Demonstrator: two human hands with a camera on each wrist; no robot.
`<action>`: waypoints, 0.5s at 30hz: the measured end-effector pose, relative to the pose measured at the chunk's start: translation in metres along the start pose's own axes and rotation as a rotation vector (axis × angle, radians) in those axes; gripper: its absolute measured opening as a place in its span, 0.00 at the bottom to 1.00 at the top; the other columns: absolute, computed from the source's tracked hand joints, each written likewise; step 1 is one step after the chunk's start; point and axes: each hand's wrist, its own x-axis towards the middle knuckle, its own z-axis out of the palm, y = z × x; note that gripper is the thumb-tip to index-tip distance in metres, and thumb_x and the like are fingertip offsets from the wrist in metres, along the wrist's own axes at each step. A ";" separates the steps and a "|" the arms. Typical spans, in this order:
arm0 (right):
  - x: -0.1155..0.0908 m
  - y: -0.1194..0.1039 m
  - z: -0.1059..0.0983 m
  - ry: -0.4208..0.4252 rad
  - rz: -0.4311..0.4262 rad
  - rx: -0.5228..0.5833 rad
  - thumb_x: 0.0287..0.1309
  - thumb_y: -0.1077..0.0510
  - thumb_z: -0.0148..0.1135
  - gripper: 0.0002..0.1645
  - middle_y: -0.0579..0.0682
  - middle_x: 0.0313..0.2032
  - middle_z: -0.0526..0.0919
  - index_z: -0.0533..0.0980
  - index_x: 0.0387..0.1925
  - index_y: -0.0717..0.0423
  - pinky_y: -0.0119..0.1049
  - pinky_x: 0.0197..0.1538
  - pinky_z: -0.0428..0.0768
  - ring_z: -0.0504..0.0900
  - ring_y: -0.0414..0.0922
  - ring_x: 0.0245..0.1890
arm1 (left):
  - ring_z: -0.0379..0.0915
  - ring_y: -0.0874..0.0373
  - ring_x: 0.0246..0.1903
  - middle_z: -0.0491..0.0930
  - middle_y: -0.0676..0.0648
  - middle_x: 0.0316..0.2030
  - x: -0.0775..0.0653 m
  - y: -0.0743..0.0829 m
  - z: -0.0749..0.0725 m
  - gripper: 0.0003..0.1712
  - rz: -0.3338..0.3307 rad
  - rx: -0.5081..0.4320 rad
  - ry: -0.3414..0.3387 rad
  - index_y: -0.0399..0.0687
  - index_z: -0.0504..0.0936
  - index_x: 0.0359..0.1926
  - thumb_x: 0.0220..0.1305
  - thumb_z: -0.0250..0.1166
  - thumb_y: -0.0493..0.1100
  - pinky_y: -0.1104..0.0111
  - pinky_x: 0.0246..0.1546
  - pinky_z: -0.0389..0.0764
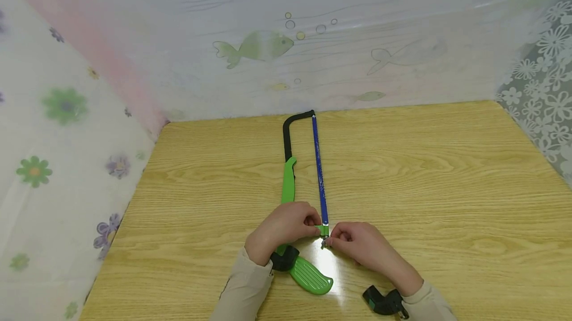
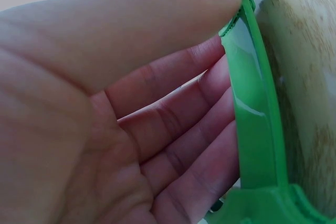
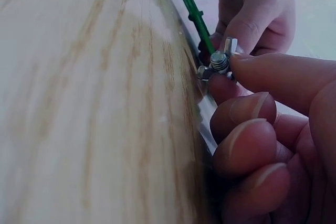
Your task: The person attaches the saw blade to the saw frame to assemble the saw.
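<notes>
A hacksaw lies on the wooden table, with a green handle, a black front bow and a blue blade running away from me. My left hand grips the green frame bar close to the blade's near end, its thumb pressed on the bar's end in the left wrist view. Finger and thumb of my right hand pinch a silver wing nut just behind that end. A threaded bolt tip shows in the nut's middle. The left forearm hides part of the frame.
The wood-grain table reaches back to a wall covering printed with fish. Floral sheets hang at left and right. Black wrist mounts sit at both wrists, the left one over the saw's frame.
</notes>
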 end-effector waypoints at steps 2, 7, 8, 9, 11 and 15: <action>0.000 0.000 0.000 -0.001 0.001 0.000 0.52 0.37 0.55 0.13 0.36 0.11 0.68 0.74 0.22 0.37 0.31 0.15 0.63 0.67 0.37 0.07 | 0.66 0.69 0.25 0.73 0.62 0.26 0.000 0.000 0.000 0.05 0.002 0.001 0.001 0.55 0.82 0.31 0.52 0.65 0.47 0.76 0.28 0.68; 0.000 -0.001 0.000 0.003 0.001 -0.018 0.52 0.35 0.53 0.14 0.35 0.11 0.68 0.74 0.22 0.36 0.31 0.15 0.63 0.67 0.37 0.07 | 0.67 0.70 0.25 0.73 0.63 0.26 0.000 0.001 0.000 0.05 0.003 0.000 0.001 0.55 0.82 0.31 0.52 0.65 0.47 0.76 0.28 0.68; 0.000 -0.001 0.000 0.004 0.000 -0.023 0.52 0.35 0.53 0.14 0.35 0.11 0.69 0.75 0.22 0.35 0.31 0.15 0.63 0.67 0.37 0.07 | 0.67 0.70 0.25 0.73 0.63 0.26 0.000 0.001 0.000 0.05 0.002 0.000 0.001 0.55 0.82 0.31 0.52 0.65 0.47 0.76 0.28 0.68; 0.000 -0.001 0.000 0.004 0.000 -0.026 0.52 0.35 0.53 0.14 0.35 0.11 0.69 0.75 0.22 0.35 0.31 0.15 0.63 0.67 0.37 0.07 | 0.67 0.70 0.25 0.73 0.63 0.26 0.000 0.001 0.000 0.05 0.001 0.000 0.001 0.55 0.82 0.31 0.52 0.65 0.47 0.76 0.28 0.68; 0.000 -0.001 0.000 0.002 0.002 -0.029 0.52 0.35 0.53 0.14 0.35 0.11 0.69 0.75 0.22 0.35 0.30 0.15 0.63 0.67 0.36 0.07 | 0.67 0.70 0.25 0.73 0.63 0.26 0.000 0.001 0.000 0.05 0.000 -0.001 0.001 0.55 0.82 0.31 0.52 0.65 0.47 0.76 0.28 0.68; 0.000 -0.001 0.001 0.001 0.009 -0.031 0.52 0.34 0.53 0.15 0.35 0.11 0.70 0.75 0.22 0.35 0.31 0.15 0.63 0.68 0.37 0.07 | 0.67 0.70 0.25 0.73 0.63 0.26 0.000 0.001 -0.001 0.05 -0.003 0.001 0.001 0.55 0.82 0.31 0.52 0.65 0.47 0.76 0.28 0.68</action>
